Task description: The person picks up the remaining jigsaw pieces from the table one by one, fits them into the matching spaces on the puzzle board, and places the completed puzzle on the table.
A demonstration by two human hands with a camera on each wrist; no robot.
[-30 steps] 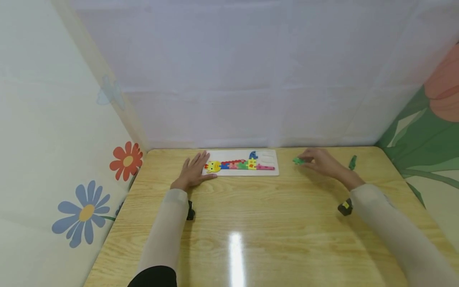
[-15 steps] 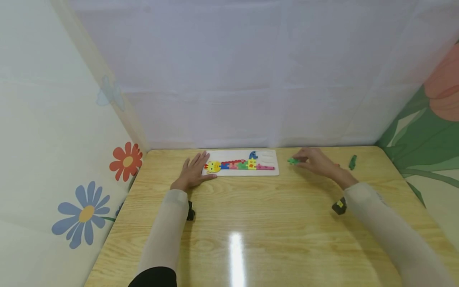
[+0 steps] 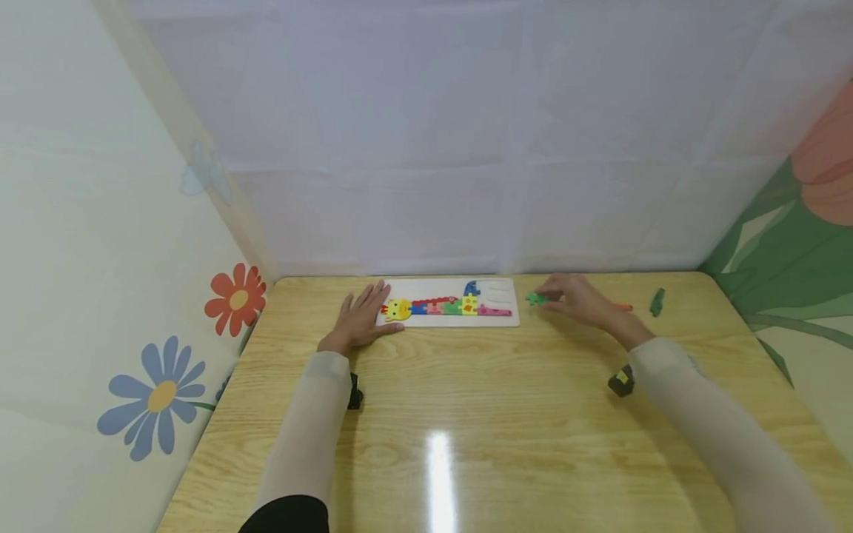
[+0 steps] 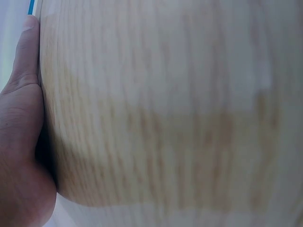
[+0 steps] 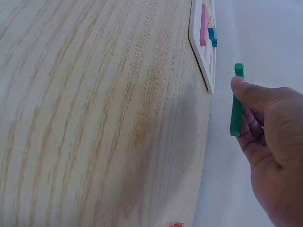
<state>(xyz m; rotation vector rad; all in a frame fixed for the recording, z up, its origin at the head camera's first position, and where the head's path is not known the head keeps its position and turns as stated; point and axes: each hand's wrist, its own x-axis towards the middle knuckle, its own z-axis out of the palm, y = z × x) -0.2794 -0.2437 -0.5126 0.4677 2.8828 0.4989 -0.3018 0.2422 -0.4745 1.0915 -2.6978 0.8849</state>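
The green piece (image 3: 535,299) is small, flat and bright, with knobbly edges; the right wrist view shows it edge-on, a thin slab with a rounded bump at one end. It hangs above the desk (image 3: 493,400), just beyond the right end of the white board (image 3: 413,287) and apart from it. The right hand (image 3: 576,297) has its grip clamped on the piece, thumb against fingers. The left hand (image 3: 356,322) lies on the board's left end, its grip apart with fingers spread. In the board sits a giraffe: yellow head (image 3: 398,309), red mane (image 3: 433,300), a multicoloured row of body pieces, a blue piece (image 3: 471,287) and a pink leg (image 3: 494,312), with pale grooves at the right end.

Compared with a second ago, the right hand and green piece are further left, nearer the board, and an orange piece (image 3: 624,307) now shows behind the wrist. The left hand and board have stayed put.

The desk has light wood grain and a bright streak of glare. A dark green piece (image 3: 657,302) lies towards its right side. Behind hangs a creased white cloth (image 3: 400,148); the left wall bears a red flower (image 3: 238,299) and a blue flower (image 3: 161,397), the right a pink bloom (image 3: 829,159) with big green leaves (image 3: 773,252)
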